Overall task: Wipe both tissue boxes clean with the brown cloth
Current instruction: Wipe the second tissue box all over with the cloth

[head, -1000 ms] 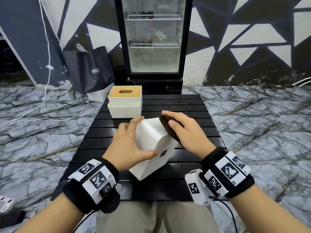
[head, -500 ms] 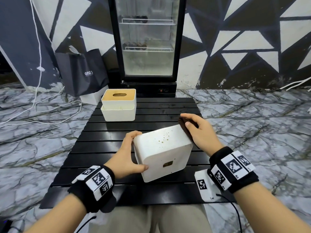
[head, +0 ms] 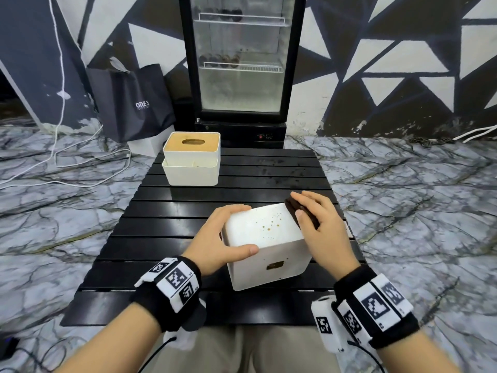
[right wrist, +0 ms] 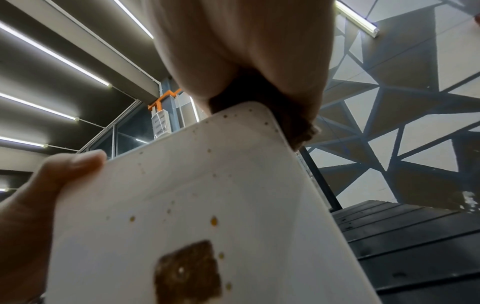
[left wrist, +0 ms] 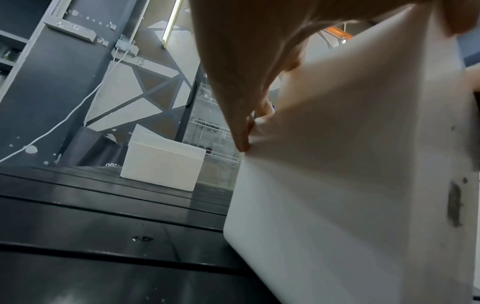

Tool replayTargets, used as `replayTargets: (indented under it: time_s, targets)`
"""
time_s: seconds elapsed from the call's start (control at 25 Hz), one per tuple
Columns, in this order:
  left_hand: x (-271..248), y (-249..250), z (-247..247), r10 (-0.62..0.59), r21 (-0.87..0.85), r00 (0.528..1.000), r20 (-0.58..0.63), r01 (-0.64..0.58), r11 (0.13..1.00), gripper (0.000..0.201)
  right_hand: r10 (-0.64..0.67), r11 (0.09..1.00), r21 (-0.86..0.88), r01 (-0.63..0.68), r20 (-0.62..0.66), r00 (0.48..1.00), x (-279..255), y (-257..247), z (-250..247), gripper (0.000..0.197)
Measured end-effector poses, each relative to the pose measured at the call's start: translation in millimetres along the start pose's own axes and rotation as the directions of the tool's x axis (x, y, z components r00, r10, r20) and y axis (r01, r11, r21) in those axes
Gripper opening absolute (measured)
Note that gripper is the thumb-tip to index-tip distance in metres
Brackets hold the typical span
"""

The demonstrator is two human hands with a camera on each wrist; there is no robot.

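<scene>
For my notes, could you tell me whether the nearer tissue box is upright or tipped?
Tipped: the nearer tissue box leans askew in the left hand, its spotted face slanting.

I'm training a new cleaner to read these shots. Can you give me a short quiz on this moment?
1. True or false: the right hand holds the brown cloth against the near tissue box's right side.
2. The brown specks on its top face are: A gone, B visible, C covered by cloth?
3. Fill in: the left hand ___ that box.
Key: 1 true; 2 B; 3 grips.
</scene>
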State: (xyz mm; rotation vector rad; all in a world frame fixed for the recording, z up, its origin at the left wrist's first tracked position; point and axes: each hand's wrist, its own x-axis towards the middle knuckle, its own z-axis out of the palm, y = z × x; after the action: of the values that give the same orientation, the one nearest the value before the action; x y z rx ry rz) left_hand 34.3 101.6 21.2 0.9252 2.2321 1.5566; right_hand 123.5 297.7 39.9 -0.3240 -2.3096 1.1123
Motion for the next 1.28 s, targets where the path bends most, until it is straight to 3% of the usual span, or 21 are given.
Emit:
replayTargets:
  time_s: [0.24,0.48,0.72,1.0,1.28]
  targets:
    - [0,-2,3,-0.005,0.009,1.000,-0.011,0.005,1.000,0.066,0.009,1.000,-0.023,-0.007,0.075,0.997,17,-2,0,0.034]
    - [-1,-1,5,-0.011,0.020,1.000,-0.023,0.012,1.000,0.065,-0.010,1.000,-0.023,0.010,0.026,1.000,-12,2,-5,0.036]
    - [-1,0,3,-0.015,0.017,1.000,0.003,0.015,1.000,0.066,0.035,0.999,0.023,-0.038,0.116,0.993,15,-4,-4,0.034]
    - [-2,3,6,-0.023,0.025,0.999,-0.031,0.024,0.999,0.063,-0.001,0.999,0.044,-0.002,0.063,0.998,-8,2,-7,0.036]
    - [-2,3,9,-0.028,0.009,0.999,-0.045,0.028,1.000,0.063,0.029,0.998,0.057,-0.036,0.122,0.992,13,0,-7,0.034]
